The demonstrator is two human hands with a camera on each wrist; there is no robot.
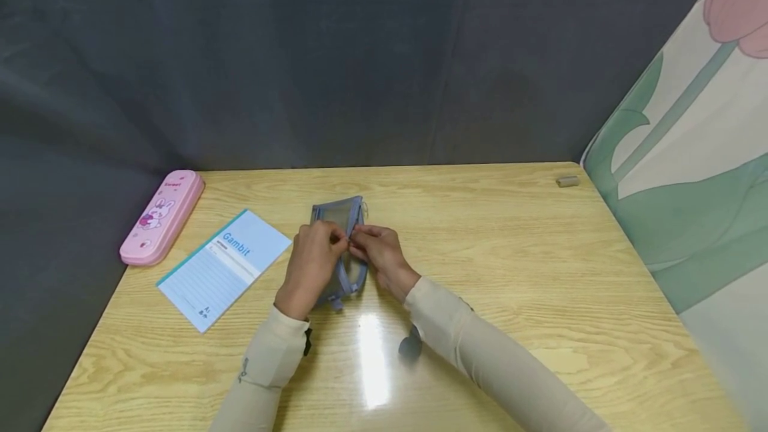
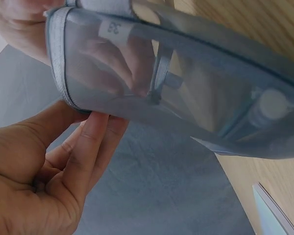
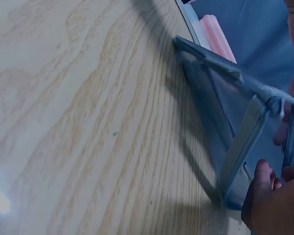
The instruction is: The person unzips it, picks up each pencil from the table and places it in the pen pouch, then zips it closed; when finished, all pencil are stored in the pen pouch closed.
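Observation:
A see-through pouch with grey-blue trim (image 1: pixel 337 213) stands on the table between both hands. Its two zip edges (image 3: pixel 245 142) are spread apart in the right wrist view. My left hand (image 1: pixel 312 255) pinches the zip edge at about mid-length; in the left wrist view the thumb and fingers of this left hand (image 2: pixel 63 161) meet at the pouch's rim. From the other side, my right hand (image 1: pixel 384 252) pinches the trim, its fingertips close to the left ones. Through the clear wall of the pouch (image 2: pixel 196 93), a pale round shape shows at the far end.
Left of the pouch lies a light blue notebook (image 1: pixel 225 269). Beyond it, a pink pencil case (image 1: pixel 163 219) rests by the table's left edge. A small grey-brown block (image 1: pixel 567 181) sits at the far right corner. Dark cloth (image 1: pixel 384 59) hangs behind the table.

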